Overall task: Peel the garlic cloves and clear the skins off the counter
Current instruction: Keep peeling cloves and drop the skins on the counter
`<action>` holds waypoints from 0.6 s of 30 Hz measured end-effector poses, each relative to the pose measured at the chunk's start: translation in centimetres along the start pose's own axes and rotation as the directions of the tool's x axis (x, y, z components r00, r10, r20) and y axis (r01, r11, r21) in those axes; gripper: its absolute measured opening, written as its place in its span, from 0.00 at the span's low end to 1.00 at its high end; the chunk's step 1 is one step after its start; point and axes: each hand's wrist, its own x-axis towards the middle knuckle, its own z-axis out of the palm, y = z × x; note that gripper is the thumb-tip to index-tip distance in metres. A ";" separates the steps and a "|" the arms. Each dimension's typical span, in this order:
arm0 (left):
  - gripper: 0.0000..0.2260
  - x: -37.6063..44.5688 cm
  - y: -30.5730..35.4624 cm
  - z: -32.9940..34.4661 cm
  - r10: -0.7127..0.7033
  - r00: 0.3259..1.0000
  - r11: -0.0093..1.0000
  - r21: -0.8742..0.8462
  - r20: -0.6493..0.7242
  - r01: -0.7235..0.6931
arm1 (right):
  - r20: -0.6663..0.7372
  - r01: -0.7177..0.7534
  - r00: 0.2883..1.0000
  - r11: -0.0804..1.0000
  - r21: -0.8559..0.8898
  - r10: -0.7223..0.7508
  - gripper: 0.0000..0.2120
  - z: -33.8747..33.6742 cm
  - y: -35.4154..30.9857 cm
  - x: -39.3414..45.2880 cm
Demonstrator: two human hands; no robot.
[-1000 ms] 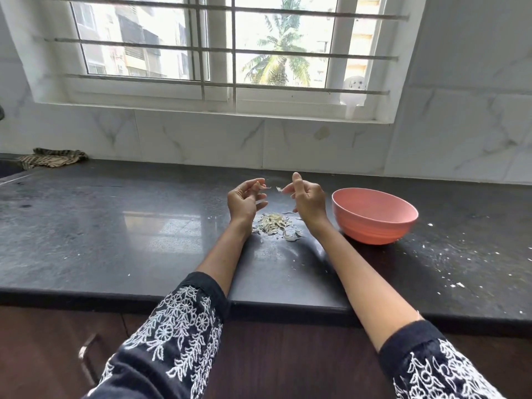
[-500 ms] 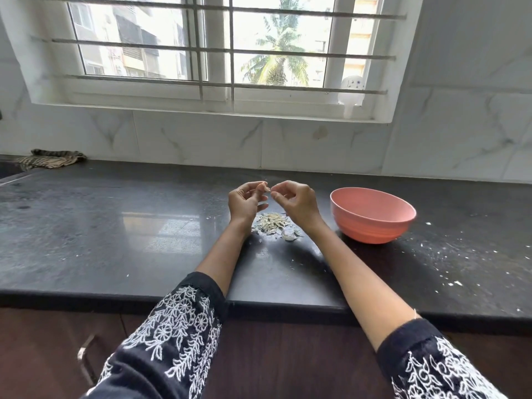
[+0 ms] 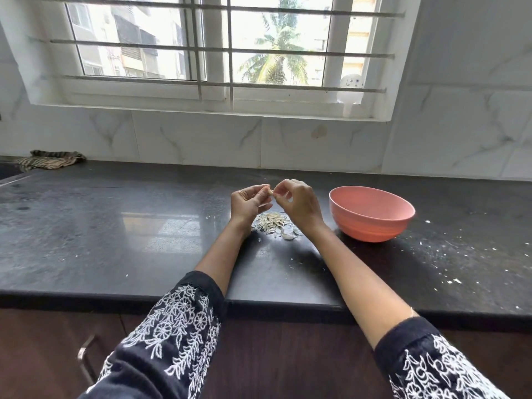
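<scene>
Counter: (image 3: 121, 226) dark polished stone, running the full width of the view; window light reflects off it left of the hands, and its front edge overhangs dark wooden cabinets.
Crumbs: (image 3: 449, 272) white flecks scattered over the right part of the counter, a few more near the middle.
Skins: (image 3: 275, 224) a small pale heap on the counter, directly below and between the two wrists.
Clove: (image 3: 270, 191) a small pale piece held in the air above the heap, between the two hands; too small to tell how much skin is on it.
Left hand: (image 3: 249, 201) raised off the counter, fingers curled, thumb and fingertips pinching the clove.
Right hand: (image 3: 299, 201) raised beside it, fingers curled inward, tips meeting the left hand's at the clove.
Bowl: (image 3: 371, 213) salmon pink, upright on the counter just right of the right wrist; its inside is not visible.
Cloth: (image 3: 50, 161) striped, crumpled at the far left against the wall.
Wall: (image 3: 460, 125) white marble-look tiles.
Window: (image 3: 216, 50) white frame with horizontal bars; a palm tree and buildings outside.
Figurine: (image 3: 351, 90) small, white, on the sill's right end.
</scene>
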 end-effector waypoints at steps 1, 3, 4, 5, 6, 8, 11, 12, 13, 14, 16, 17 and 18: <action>0.10 0.0 0.1 0.0 -0.004 1.000 1.000 0.000 0.006 0.004 | 0.000 -0.003 1.000 1.000 0.000 0.003 0.04 0.0 0.0 0.0; 0.11 -0.1 0.1 0.0 -0.008 1.000 1.000 -0.003 0.018 0.008 | 0.004 -0.014 1.000 1.000 -0.003 0.014 0.04 0.0 0.0 0.0; 0.11 -0.1 0.1 0.0 -0.005 1.000 1.000 -0.001 0.022 0.005 | 0.008 -0.021 1.000 1.000 -0.007 0.021 0.04 0.0 -0.1 0.0; 0.11 -0.1 0.1 -0.1 0.001 1.000 1.000 0.003 0.024 -0.001 | 0.015 -0.033 0.999 0.999 -0.008 0.033 0.04 0.0 -0.1 0.0; 0.11 -0.2 0.1 -0.1 0.010 1.000 1.000 0.009 0.024 -0.010 | 0.022 -0.045 0.999 0.999 -0.007 0.045 0.04 0.0 -0.1 0.0; 0.11 -0.2 0.1 -0.1 0.033 0.999 0.999 0.027 0.030 -0.034 | 0.033 -0.077 0.997 0.997 0.001 0.077 0.04 -0.1 -0.1 0.1; 0.11 -0.1 -0.1 -0.2 0.076 0.996 0.994 0.076 0.055 -0.080 | 0.035 -0.137 0.990 0.990 0.019 0.136 0.04 -0.2 -0.1 0.1; 0.10 0.0 -0.2 -0.2 0.094 0.994 0.990 0.098 0.060 -0.100 | 0.036 -0.154 0.988 0.988 0.023 0.153 0.04 -0.2 -0.1 0.1; 0.09 0.0 -0.2 -0.2 0.112 0.992 0.986 0.118 0.062 -0.119 | 0.037 -0.168 0.985 0.985 0.031 0.167 0.04 -0.1 -0.1 0.0; 0.09 0.0 -0.3 -0.2 0.127 0.990 0.982 0.133 0.062 -0.135 | 0.037 -0.182 0.983 0.982 0.045 0.180 0.04 -0.1 -0.1 0.0; 0.08 -0.1 -0.3 -0.2 0.147 0.987 0.976 0.150 0.062 -0.155 | 0.042 -0.205 0.978 0.975 0.086 0.202 0.04 -0.1 0.0 0.1; 0.07 -0.1 -0.2 -0.2 0.153 0.986 0.974 0.157 0.064 -0.162 | 0.047 -0.216 0.976 0.970 0.108 0.212 0.04 0.0 0.0 0.2; 0.07 -0.1 -0.2 -0.2 0.158 0.985 0.972 0.164 0.065 -0.167 | 0.055 -0.226 0.974 0.965 0.129 0.221 0.05 0.0 0.1 0.2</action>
